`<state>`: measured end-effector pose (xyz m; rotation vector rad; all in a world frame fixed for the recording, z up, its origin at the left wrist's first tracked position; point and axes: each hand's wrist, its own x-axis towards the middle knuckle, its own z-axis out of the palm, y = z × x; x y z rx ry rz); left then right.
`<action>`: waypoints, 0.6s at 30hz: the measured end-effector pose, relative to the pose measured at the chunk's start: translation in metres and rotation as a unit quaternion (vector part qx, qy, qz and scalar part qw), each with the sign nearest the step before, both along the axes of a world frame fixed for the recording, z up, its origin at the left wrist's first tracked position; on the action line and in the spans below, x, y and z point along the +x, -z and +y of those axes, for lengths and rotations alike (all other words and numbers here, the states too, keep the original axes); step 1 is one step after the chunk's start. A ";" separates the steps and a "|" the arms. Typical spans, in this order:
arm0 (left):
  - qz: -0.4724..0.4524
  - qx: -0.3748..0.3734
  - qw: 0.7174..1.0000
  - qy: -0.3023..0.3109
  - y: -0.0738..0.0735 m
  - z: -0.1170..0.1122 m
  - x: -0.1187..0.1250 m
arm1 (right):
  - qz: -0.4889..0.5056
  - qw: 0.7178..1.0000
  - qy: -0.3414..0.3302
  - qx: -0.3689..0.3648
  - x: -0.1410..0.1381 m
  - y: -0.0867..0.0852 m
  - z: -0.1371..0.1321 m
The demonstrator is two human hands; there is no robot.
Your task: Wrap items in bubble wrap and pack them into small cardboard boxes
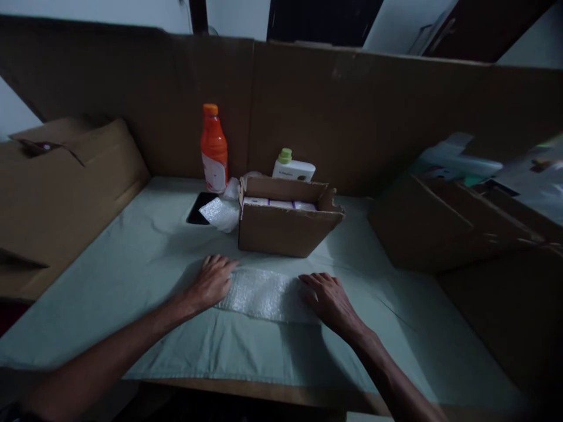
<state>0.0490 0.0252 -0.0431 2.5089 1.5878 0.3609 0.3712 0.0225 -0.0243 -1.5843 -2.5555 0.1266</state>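
Note:
A sheet of bubble wrap [266,293] lies flat on the pale green cloth [132,264] in front of me. My left hand [213,281] rests palm down on its left end, fingers stretched out. My right hand [328,299] lies flat on its right end, fingers spread. Just behind the wrap stands a small open cardboard box [281,225] with white and purple packs inside.
An orange bottle [214,149] and a white bottle with a green cap [292,167] stand at the back by the cardboard wall. A black phone [199,208] and crumpled bubble wrap [221,213] lie left of the box. Large cartons flank both sides [57,193] [440,228].

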 end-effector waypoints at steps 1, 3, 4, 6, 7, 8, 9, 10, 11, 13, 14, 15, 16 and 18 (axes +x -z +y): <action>0.002 0.006 1.000 0.005 -0.005 0.003 0.001 | -0.014 1.000 -0.008 -0.009 -0.003 -0.005 0.002; 0.000 0.023 1.000 0.013 -0.017 0.006 0.001 | -0.008 1.000 -0.019 0.022 -0.004 -0.016 0.003; -0.007 0.040 0.999 0.010 -0.024 0.006 0.000 | 0.010 0.998 -0.024 0.065 -0.003 -0.022 0.002; -0.042 0.117 0.992 0.001 -0.036 0.002 -0.004 | 0.057 0.981 -0.028 0.185 0.002 -0.031 -0.004; -0.063 0.168 0.984 0.000 -0.038 -0.001 -0.006 | 0.075 0.967 -0.028 0.241 0.005 -0.033 -0.008; -0.080 0.213 0.974 0.008 -0.037 -0.005 -0.010 | 0.083 0.955 -0.032 0.282 0.008 -0.031 -0.013; -0.087 0.241 0.966 0.028 -0.033 -0.009 -0.013 | 0.085 0.948 -0.040 0.304 0.012 -0.027 -0.018; -0.083 0.240 0.965 0.058 -0.027 -0.014 -0.017 | 0.081 0.947 -0.056 0.306 0.016 -0.019 -0.023; -0.069 0.206 0.972 0.091 -0.019 -0.019 -0.021 | 0.074 0.952 -0.075 0.288 0.022 -0.010 -0.028; -0.042 0.090 0.986 0.133 -0.004 -0.029 -0.029 | 0.057 0.967 -0.112 0.220 0.036 0.011 -0.035; -0.039 0.036 0.989 0.135 0.000 -0.033 -0.032 | 0.050 0.974 -0.121 0.186 0.043 0.019 -0.038; -0.044 -0.002 0.991 0.127 0.000 -0.037 -0.034 | 0.044 0.979 -0.119 0.160 0.049 0.023 -0.040; -0.055 -0.019 0.992 0.115 -0.002 -0.040 -0.033 | 0.041 0.982 -0.108 0.147 0.053 0.025 -0.040; -0.082 0.005 0.991 0.110 -0.013 -0.042 -0.023 | 0.047 0.984 -0.072 0.159 0.049 0.019 -0.039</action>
